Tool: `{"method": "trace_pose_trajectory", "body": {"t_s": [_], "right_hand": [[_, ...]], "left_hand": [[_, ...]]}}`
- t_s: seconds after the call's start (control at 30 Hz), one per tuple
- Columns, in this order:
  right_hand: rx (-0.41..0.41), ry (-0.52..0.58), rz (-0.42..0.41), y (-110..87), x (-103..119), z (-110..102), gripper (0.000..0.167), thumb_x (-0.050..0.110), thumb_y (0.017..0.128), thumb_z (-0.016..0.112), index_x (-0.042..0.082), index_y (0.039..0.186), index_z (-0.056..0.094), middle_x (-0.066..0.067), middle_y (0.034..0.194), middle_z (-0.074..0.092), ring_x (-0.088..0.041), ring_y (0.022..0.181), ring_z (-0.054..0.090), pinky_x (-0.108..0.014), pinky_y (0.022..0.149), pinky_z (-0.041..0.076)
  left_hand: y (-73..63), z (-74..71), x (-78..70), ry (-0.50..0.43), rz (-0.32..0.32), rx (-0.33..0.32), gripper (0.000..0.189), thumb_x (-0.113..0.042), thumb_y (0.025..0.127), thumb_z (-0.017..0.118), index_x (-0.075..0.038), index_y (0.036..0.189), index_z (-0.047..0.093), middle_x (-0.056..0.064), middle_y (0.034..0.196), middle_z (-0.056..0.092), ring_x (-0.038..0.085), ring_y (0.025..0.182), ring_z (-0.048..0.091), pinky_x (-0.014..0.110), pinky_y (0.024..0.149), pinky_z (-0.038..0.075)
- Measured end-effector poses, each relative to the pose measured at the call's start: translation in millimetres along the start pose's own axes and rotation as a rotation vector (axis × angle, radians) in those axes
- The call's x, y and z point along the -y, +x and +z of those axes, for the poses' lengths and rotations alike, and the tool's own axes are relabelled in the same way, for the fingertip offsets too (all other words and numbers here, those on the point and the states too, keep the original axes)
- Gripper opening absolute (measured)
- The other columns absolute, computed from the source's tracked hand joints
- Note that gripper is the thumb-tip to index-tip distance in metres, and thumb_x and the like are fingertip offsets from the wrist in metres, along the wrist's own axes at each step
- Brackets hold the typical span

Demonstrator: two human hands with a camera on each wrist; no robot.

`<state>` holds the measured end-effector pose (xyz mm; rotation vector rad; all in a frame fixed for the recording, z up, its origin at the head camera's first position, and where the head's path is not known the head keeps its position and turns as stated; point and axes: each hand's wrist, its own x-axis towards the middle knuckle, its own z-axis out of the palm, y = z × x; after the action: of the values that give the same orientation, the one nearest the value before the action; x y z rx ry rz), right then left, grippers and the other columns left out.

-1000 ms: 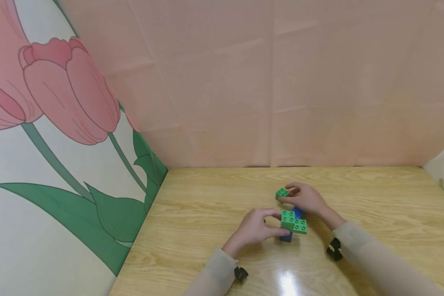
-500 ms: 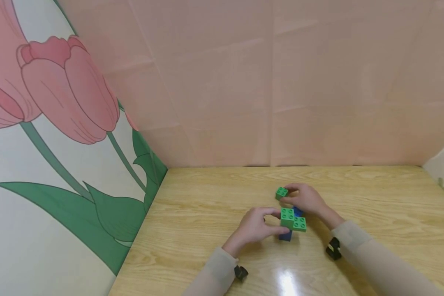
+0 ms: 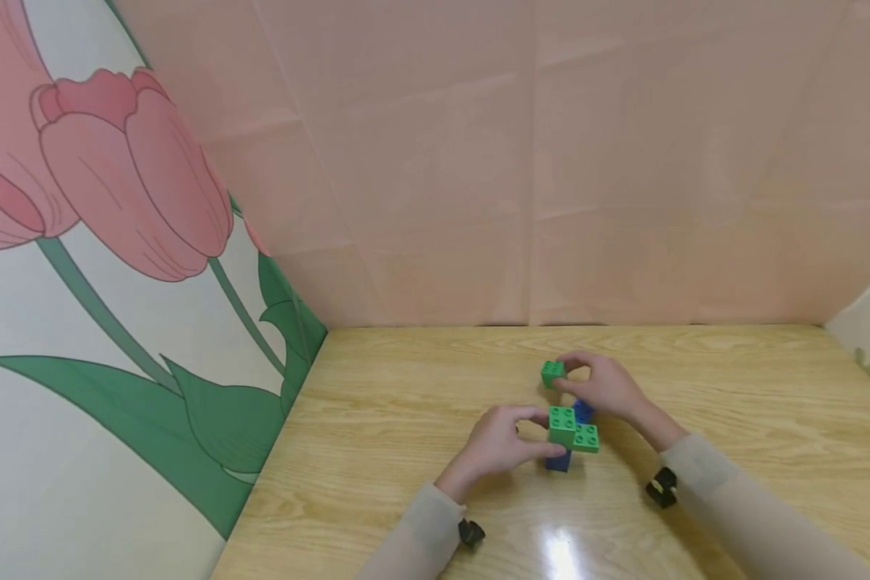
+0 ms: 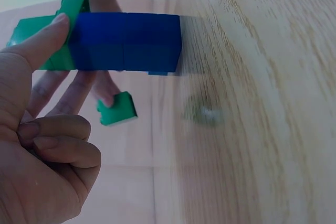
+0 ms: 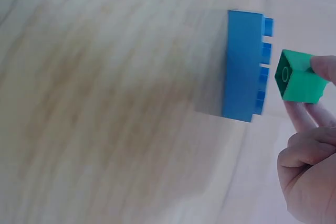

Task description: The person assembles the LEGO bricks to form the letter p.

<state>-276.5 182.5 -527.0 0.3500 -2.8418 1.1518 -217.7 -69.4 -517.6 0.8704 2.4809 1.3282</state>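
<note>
In the head view my left hand (image 3: 503,441) holds a tower of toy building bricks from the left, with thumb and fingers near its top. The tower has a green brick (image 3: 561,424) on top and dark blue bricks (image 4: 126,40) below. Another green brick (image 3: 586,437) juts out from its right side. My right hand (image 3: 603,388) pinches a small green brick (image 5: 302,80) beyond the tower; its hollow underside shows in the right wrist view. A longer blue brick (image 5: 244,66) stands on the table, studs up, below and beside that green brick.
The wood-grain table (image 3: 406,379) reaches back to a pink cloth (image 3: 435,201). A tulip-patterned panel (image 3: 138,177) borders the left side. Small black devices (image 3: 661,487) sit at both wrists.
My right hand has shifted slightly up and back with its green brick, which now tilts a little more. My left hand keeps its hold on the tower.
</note>
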Motion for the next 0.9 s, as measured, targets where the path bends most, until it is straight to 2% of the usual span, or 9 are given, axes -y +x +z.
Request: {"method": "trace_pose_trajectory", "body": {"t_s": [0.07, 0.13, 0.17, 0.23, 0.3, 0.37, 0.4, 0.7, 0.9], "right_hand": [[-0.003, 0.008, -0.011, -2.4, 3.6, -3.4, 0.054, 0.048, 0.094, 0.076, 0.010, 0.131, 0.067, -0.011, 0.118, 0.071, -0.024, 0.079, 0.064, -0.040, 0.067, 0.051], [-0.004, 0.020, -0.019, -5.3, 8.5, -7.3, 0.054, 0.048, 0.093, 0.077, 0.011, 0.131, 0.067, -0.011, 0.119, 0.071, -0.019, 0.063, 0.055, -0.035, 0.056, 0.046], [-0.007, 0.023, -0.024, -6.9, 11.3, -9.5, 0.054, 0.048, 0.093, 0.077, 0.011, 0.131, 0.067, -0.010, 0.118, 0.071, -0.018, 0.063, 0.054, -0.033, 0.055, 0.045], [-0.014, 0.023, -0.042, -10.0, 16.0, -14.1, 0.055, 0.049, 0.094, 0.076, 0.011, 0.132, 0.067, -0.009, 0.119, 0.071, -0.024, 0.072, 0.062, -0.038, 0.062, 0.051], [-0.024, 0.018, -0.067, -13.1, 20.9, -18.4, 0.055, 0.049, 0.095, 0.075, 0.010, 0.133, 0.067, -0.008, 0.119, 0.072, -0.031, 0.094, 0.067, -0.048, 0.076, 0.055], [-0.033, 0.015, -0.096, -16.1, 24.5, -22.5, 0.054, 0.049, 0.096, 0.074, 0.010, 0.133, 0.066, -0.007, 0.119, 0.072, -0.036, 0.115, 0.064, -0.058, 0.090, 0.053], [-0.035, 0.016, -0.106, -17.7, 25.9, -24.3, 0.054, 0.048, 0.096, 0.073, 0.010, 0.134, 0.066, -0.007, 0.119, 0.072, -0.038, 0.118, 0.062, -0.061, 0.093, 0.051], [-0.070, 0.002, -0.169, -34.3, 36.0, -38.9, 0.048, 0.045, 0.097, 0.074, 0.014, 0.133, 0.067, -0.005, 0.117, 0.072, -0.035, 0.111, 0.067, -0.060, 0.089, 0.053], [-0.080, 0.000, -0.181, -47.1, 38.1, -46.3, 0.047, 0.041, 0.097, 0.075, 0.012, 0.133, 0.066, -0.008, 0.120, 0.072, -0.037, 0.115, 0.064, -0.061, 0.088, 0.053]], "left_hand": [[-0.1, -0.2, -0.2, -0.001, -0.001, 0.002, 0.039, -0.047, 0.086, 0.084, -0.032, 0.121, 0.076, -0.025, 0.108, 0.068, 0.018, 0.100, 0.069, 0.024, 0.069, 0.052], [-0.2, -0.4, -0.3, -0.001, 0.002, 0.003, 0.038, -0.047, 0.086, 0.084, -0.032, 0.121, 0.076, -0.025, 0.108, 0.068, 0.018, 0.101, 0.068, 0.024, 0.069, 0.052], [-0.2, -0.3, -0.4, -0.001, 0.003, 0.003, 0.038, -0.047, 0.086, 0.084, -0.032, 0.120, 0.076, -0.025, 0.108, 0.068, 0.018, 0.101, 0.068, 0.024, 0.069, 0.052], [-0.3, -0.2, -0.5, 0.001, 0.004, 0.003, 0.037, -0.047, 0.086, 0.084, -0.033, 0.119, 0.076, -0.025, 0.108, 0.068, 0.017, 0.102, 0.068, 0.024, 0.069, 0.052], [-0.5, -0.2, -0.8, 0.002, 0.003, 0.003, 0.036, -0.047, 0.086, 0.084, -0.034, 0.119, 0.076, -0.025, 0.108, 0.068, 0.018, 0.102, 0.068, 0.024, 0.069, 0.052], [-1.0, -0.1, -1.6, 0.004, -0.005, 0.002, 0.037, -0.047, 0.086, 0.084, -0.034, 0.119, 0.076, -0.025, 0.108, 0.068, 0.018, 0.103, 0.068, 0.024, 0.070, 0.052], [-1.3, -0.2, -2.0, 0.005, -0.010, 0.003, 0.037, -0.047, 0.086, 0.084, -0.033, 0.119, 0.076, -0.025, 0.108, 0.068, 0.018, 0.102, 0.068, 0.024, 0.070, 0.052], [-2.9, -0.2, -2.9, 0.005, -0.029, 0.000, 0.040, -0.048, 0.085, 0.085, -0.032, 0.121, 0.076, -0.024, 0.110, 0.069, 0.013, 0.104, 0.067, 0.024, 0.074, 0.051], [-3.1, -0.5, -1.6, 0.009, -0.022, -0.008, 0.040, -0.048, 0.086, 0.084, -0.033, 0.122, 0.075, -0.025, 0.111, 0.068, 0.010, 0.111, 0.065, 0.024, 0.080, 0.050]]}}
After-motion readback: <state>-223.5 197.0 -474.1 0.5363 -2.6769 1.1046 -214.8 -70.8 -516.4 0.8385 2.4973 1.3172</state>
